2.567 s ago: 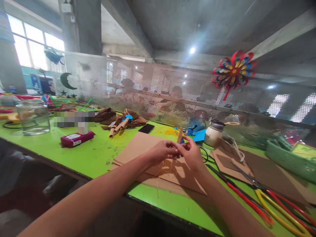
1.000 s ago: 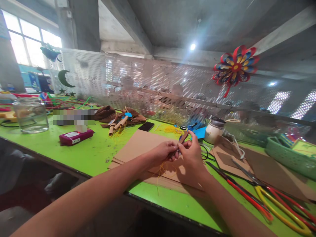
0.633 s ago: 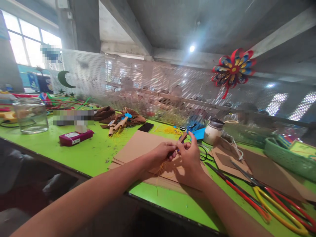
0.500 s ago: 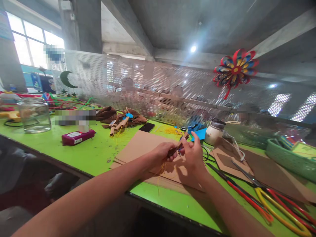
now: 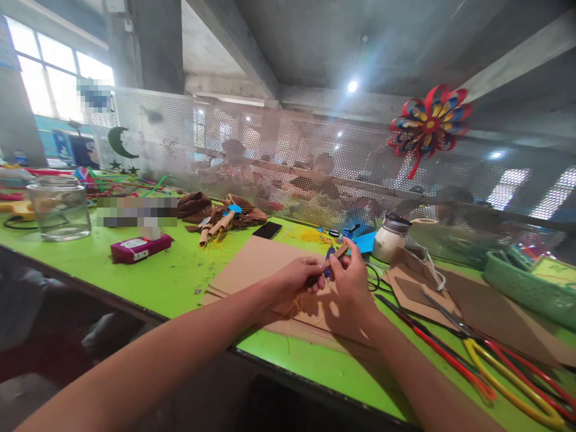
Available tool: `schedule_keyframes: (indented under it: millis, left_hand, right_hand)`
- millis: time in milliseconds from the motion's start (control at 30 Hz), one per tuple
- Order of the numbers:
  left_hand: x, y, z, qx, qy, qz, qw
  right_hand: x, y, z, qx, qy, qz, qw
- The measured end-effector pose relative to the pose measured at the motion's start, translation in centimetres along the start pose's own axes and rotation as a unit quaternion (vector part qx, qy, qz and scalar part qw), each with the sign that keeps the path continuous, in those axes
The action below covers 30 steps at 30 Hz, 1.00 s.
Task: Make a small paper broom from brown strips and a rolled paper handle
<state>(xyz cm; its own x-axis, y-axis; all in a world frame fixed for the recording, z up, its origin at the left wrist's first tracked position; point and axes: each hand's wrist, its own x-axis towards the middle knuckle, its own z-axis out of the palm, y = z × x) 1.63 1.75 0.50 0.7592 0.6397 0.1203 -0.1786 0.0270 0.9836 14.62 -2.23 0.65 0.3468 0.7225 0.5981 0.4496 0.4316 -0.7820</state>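
My left hand (image 5: 306, 273) is closed on one end of a small folded brown paper piece (image 5: 338, 254). My right hand (image 5: 351, 275) pinches the same piece near its upper end, thumb and forefinger against it. A small dark blue item (image 5: 329, 259) shows between the hands; its kind is too small to make out. Beneath both hands lies a stack of brown cardboard sheets (image 5: 252, 264). Loose yellow thread (image 5: 294, 309) trails over the sheets below my left hand.
Two pairs of scissors (image 5: 472, 342) lie at the right beside brown card pieces (image 5: 490, 300). A green basket (image 5: 517, 288) stands at the far right. Behind are a white jar (image 5: 390, 240), a phone (image 5: 267, 230) and brown paper figures (image 5: 220, 222). Leftward are a purple box (image 5: 141, 247) and a glass jar (image 5: 58, 210).
The brown piece has turned between my hands and now shows a lighter face. More of the dark blue item is visible. My right hand's fingers have closed in on the piece.
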Motion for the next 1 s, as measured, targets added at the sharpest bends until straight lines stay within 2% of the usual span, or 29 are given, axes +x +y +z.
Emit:
schedule_keyframes:
  millis: [167,467,733,1000]
  left_hand:
    - [-0.16,0.09,0.00,0.016,0.003,0.030,0.999]
    - [-0.54,0.46,0.52,0.052,0.037,0.048,0.997]
    - [-0.23,0.44,0.36,0.044,0.029,0.041,0.998]
    - [-0.20,0.01,0.13,0.018,0.014,0.061,0.998]
  right_hand:
    - [-0.20,-0.13,0.17,-0.016,0.006,-0.016,1.000]
    - [-0.39,-0.10,0.34,0.029,0.014,-0.009,0.999]
    - [-0.26,-0.34,0.29,0.068,0.002,0.024,0.997]
    - [-0.26,-0.15,0.25,0.058,-0.002,0.009,0.998]
